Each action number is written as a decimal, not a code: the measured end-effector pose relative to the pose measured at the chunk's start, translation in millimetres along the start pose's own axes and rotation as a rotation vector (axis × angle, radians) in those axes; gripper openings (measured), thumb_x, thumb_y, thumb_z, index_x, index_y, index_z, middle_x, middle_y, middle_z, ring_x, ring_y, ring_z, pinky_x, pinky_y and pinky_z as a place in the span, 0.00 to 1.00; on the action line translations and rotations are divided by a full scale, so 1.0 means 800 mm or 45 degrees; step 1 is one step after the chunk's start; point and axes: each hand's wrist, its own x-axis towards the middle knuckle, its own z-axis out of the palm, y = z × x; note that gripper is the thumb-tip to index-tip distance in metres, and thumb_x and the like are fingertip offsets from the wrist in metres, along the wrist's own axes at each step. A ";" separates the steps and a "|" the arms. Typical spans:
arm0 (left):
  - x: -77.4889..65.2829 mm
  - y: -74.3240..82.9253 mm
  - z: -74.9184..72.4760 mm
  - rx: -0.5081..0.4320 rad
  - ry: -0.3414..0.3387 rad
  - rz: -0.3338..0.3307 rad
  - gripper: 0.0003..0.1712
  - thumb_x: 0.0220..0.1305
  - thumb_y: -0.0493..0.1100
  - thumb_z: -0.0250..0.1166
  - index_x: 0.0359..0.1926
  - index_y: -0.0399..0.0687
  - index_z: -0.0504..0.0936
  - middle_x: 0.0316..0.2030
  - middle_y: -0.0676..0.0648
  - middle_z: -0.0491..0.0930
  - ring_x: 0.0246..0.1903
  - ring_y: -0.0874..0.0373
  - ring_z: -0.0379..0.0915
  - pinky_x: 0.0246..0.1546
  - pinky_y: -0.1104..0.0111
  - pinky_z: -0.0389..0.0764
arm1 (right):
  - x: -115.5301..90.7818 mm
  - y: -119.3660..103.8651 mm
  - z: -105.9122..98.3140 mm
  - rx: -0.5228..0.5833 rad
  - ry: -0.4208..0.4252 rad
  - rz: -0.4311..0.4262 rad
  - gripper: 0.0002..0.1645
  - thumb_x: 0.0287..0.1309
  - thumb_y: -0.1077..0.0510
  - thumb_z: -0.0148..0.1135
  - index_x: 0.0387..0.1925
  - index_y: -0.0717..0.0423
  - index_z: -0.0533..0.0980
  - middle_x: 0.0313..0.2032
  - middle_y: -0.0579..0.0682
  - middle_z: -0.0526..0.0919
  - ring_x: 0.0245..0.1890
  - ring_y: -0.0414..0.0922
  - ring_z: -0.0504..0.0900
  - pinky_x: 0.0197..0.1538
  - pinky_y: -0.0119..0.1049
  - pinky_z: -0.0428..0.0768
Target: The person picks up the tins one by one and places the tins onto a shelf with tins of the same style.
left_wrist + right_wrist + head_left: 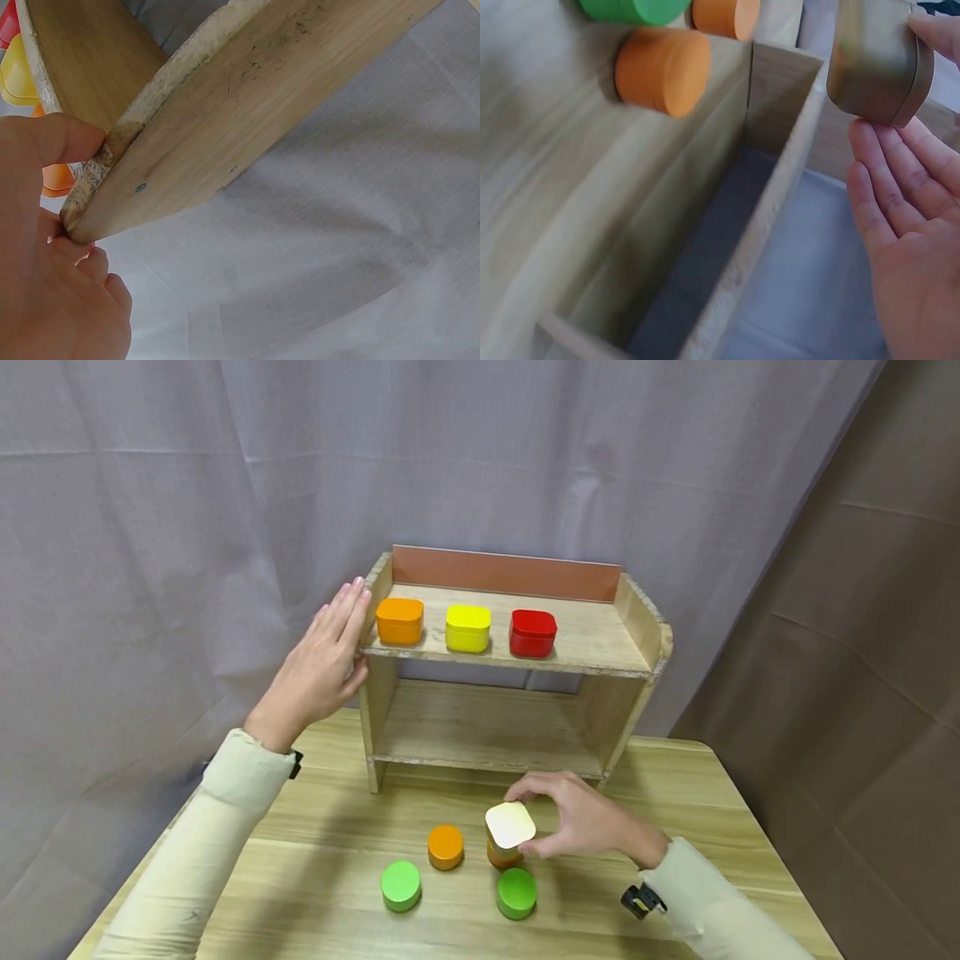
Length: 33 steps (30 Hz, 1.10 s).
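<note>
A wooden two-tier shelf [487, 718] stands at the back of the table. On its upper tier sit an orange box [400, 622], a yellow box [468, 629] and a red box [533, 634], all with rounded corners. My left hand [318, 660] holds the front upper corner of the left side panel [187, 127], thumb on the front edge. Over the table my right hand [581, 818] grips a gold rounded-square box [874, 64] between thumb and fingertips; its top looks pale in the head view. Just under that box, an orange round tin [501, 858] is partly hidden.
Another orange round tin [446, 847] and two green round tins, one left [401, 887] and one right [517, 894], stand on the wooden table [337, 827] in front of the shelf. A grey curtain [300, 485] hangs behind.
</note>
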 end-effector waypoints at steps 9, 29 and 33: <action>-0.001 0.002 0.001 0.009 -0.018 -0.006 0.54 0.65 0.34 0.65 0.84 0.36 0.44 0.86 0.36 0.42 0.85 0.41 0.42 0.85 0.45 0.51 | -0.014 -0.015 -0.050 -0.085 0.037 0.009 0.34 0.43 0.52 0.86 0.55 0.46 0.82 0.51 0.39 0.89 0.49 0.36 0.85 0.54 0.37 0.87; 0.000 0.002 0.001 0.010 -0.007 -0.004 0.54 0.65 0.34 0.65 0.84 0.36 0.44 0.86 0.37 0.42 0.85 0.41 0.43 0.84 0.44 0.52 | -0.035 -0.044 -0.176 -0.290 0.184 0.071 0.33 0.43 0.54 0.87 0.54 0.42 0.82 0.45 0.33 0.88 0.42 0.31 0.83 0.48 0.22 0.81; -0.001 0.002 0.000 0.013 0.000 -0.006 0.54 0.65 0.34 0.65 0.84 0.36 0.44 0.86 0.37 0.42 0.85 0.41 0.43 0.85 0.45 0.52 | -0.033 -0.047 -0.197 -0.323 0.218 0.092 0.34 0.42 0.56 0.88 0.53 0.38 0.83 0.45 0.30 0.87 0.43 0.30 0.83 0.49 0.20 0.79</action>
